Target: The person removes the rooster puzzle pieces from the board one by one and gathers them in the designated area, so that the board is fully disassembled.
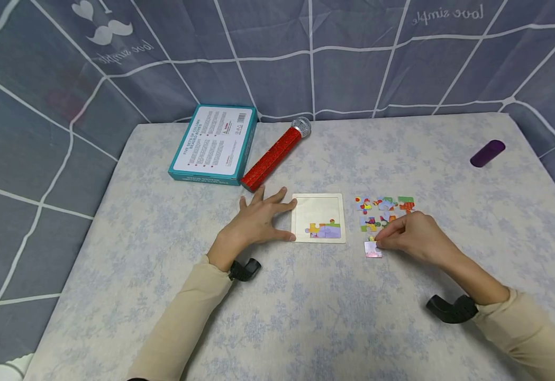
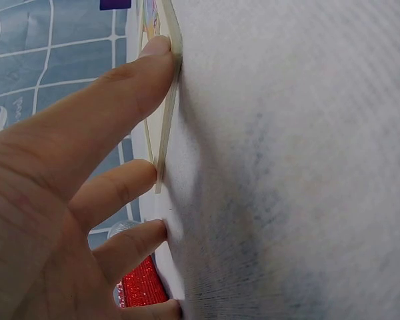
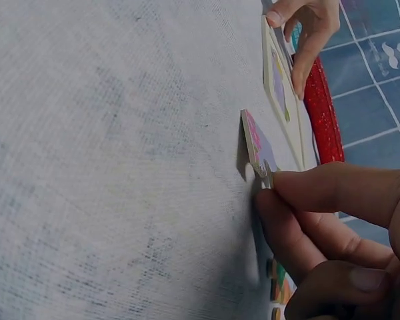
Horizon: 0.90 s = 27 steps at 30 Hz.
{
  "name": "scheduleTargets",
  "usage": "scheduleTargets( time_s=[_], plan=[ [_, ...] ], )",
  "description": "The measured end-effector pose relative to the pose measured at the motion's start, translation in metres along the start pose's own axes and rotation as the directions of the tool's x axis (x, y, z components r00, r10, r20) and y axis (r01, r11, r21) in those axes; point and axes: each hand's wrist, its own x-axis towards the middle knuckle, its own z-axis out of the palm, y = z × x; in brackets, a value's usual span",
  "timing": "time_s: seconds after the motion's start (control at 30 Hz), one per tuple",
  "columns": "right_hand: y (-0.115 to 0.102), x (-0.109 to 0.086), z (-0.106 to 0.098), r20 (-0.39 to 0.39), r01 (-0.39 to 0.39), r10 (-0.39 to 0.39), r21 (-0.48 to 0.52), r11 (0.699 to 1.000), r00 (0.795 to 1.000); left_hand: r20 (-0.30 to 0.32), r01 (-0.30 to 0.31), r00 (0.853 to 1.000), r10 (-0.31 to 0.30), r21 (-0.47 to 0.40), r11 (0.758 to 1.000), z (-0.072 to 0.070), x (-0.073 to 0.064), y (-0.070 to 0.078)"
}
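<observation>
A square wooden puzzle tray (image 1: 315, 209) lies mid-table, with a few joined puzzle pieces (image 1: 329, 230) in its lower right corner. My left hand (image 1: 258, 217) spreads its fingers at the tray's left side, thumb and index fingertip touching the frame. In the left wrist view the thumb (image 2: 137, 73) rests on the tray's rim. My right hand (image 1: 412, 236) pinches a pinkish-lilac puzzle piece (image 1: 372, 250) between thumb and index finger. The right wrist view shows that piece (image 3: 259, 141) tilted, close over the cloth. Several loose puzzle pieces (image 1: 384, 206) lie just beyond the right hand, partly hidden by it.
A teal and white box (image 1: 212, 140) lies at the back left. Beside it rests a red glittery microphone (image 1: 274, 159), its lower end close to my left fingers. A dark purple cylinder (image 1: 488, 153) lies at the back right. Grey tiled-pattern cloth (image 1: 277, 79) hangs behind the table.
</observation>
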Motion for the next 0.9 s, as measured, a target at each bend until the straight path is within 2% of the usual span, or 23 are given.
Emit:
scheduleTargets(
  time_s=[0.47, 0.73, 0.9],
  plan=[
    [-0.0060, 0.0006, 0.0040, -0.019, -0.008, 0.007, -0.035, 0.999, 1.000, -0.005, -0.001, 1.000, 0.000, -0.011, 1.000, 0.0005, -0.0002, -0.0004],
    [-0.0054, 0.0010, 0.0050, -0.023, 0.027, -0.027, -0.029, 0.999, 0.999, -0.007, 0.000, 1.000, 0.000, -0.012, 1.000, 0.0008, -0.0002, -0.0007],
    [-0.0096, -0.0012, 0.0043, -0.077, 0.072, -0.076, -0.056, 0.996, 0.994, -0.004, 0.002, 1.000, -0.002, -0.013, 1.000, 0.0006, -0.0004, -0.0008]
  ],
)
